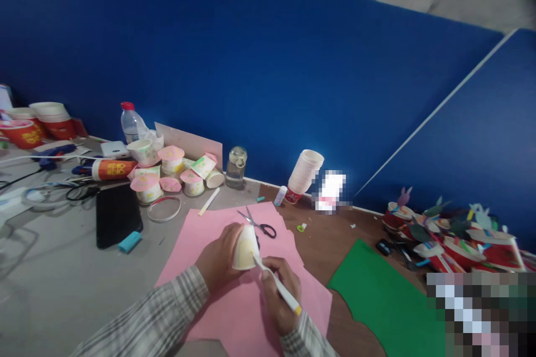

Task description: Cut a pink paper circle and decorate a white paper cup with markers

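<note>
My left hand [221, 254] is wrapped round a white paper cup [246, 248], tilted with its wide rim toward me. A pale yellow patch covers part of the cup's side. In my right hand [280, 290] is a white marker [282, 288] with a yellow end, its tip touching or very near the yellow patch. Under both hands lies pink paper [226, 312]. Just beyond the cup, dark-handled scissors [258, 224] rest on the paper with their blades apart. A white stick-shaped cap or marker [209, 201] lies at the paper's far left edge.
Decorated paper cups [146, 187] cluster at the left back, near a black phone [119, 215] and a blue block [129, 241]. A glass jar [237, 167], a glue stick [281, 196] and a leaning cup stack [305, 173] line the blue partition. Green paper [377, 295] lies right.
</note>
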`<state>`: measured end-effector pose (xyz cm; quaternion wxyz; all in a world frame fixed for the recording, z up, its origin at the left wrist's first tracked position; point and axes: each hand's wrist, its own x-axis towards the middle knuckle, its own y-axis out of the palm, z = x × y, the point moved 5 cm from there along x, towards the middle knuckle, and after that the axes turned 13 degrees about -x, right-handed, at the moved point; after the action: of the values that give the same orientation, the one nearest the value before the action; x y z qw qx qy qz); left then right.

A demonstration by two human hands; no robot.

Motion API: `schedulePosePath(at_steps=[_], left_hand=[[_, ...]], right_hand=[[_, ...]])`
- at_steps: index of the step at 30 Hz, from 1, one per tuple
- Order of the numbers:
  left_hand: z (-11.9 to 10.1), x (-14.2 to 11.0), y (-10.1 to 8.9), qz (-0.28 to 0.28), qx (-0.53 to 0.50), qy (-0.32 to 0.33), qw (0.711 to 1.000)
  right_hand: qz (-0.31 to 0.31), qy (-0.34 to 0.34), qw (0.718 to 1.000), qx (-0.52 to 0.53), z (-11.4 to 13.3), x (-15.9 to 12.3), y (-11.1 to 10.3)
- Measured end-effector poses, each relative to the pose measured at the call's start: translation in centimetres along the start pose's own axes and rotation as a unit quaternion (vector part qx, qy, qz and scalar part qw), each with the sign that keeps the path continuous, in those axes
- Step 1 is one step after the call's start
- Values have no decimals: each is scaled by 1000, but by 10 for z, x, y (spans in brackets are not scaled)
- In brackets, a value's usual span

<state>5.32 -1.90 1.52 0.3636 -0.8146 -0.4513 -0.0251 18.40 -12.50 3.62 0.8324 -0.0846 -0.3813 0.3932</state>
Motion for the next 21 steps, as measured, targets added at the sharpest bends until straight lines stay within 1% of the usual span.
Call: schedulePosePath(at_steps=[10,16,21], left_hand=[[-4,2,-1,4,-14,-14,1000],[-5,2,-1,-4,-2,1,1000],[-1,0,0,12,0,2,1000]], right_hand=[[-28,-16,999,33,6,1,-4],[-17,1,999,37,6,4,-5],[-15,-4,999,34,6,5,-5]])
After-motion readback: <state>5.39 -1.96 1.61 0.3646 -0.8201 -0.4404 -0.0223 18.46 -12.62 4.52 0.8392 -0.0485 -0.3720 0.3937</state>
